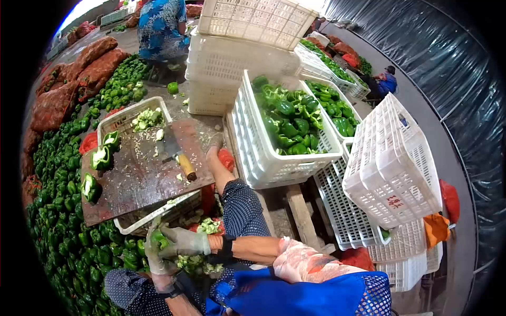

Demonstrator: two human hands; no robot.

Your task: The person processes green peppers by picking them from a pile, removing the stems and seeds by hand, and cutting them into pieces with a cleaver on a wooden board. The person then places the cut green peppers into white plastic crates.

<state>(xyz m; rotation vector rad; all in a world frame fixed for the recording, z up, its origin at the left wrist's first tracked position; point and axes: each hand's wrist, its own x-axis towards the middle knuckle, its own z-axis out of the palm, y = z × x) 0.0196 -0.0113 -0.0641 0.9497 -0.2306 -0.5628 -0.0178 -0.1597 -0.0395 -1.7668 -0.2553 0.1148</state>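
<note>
Both my hands wear grey gloves and meet on one green pepper (158, 239) low in the view, just below the wooden cutting board (137, 179). My right hand (184, 242) reaches in from the right and grips the pepper. My left hand (154, 262) closes on it from below. A cleaver (178, 156) with a yellow handle lies on the board. Halved peppers (100, 157) sit along the board's left edge. Cut cores and seeds (210, 225) lie beside my knee.
The board rests on a white crate (132, 113) holding scraps. A white crate of cut peppers (287, 124) stands to the right, with a tilted empty crate (392, 163) beyond. Whole peppers (58, 210) cover the floor at left. Two people (158, 21) (387, 81) sit farther off.
</note>
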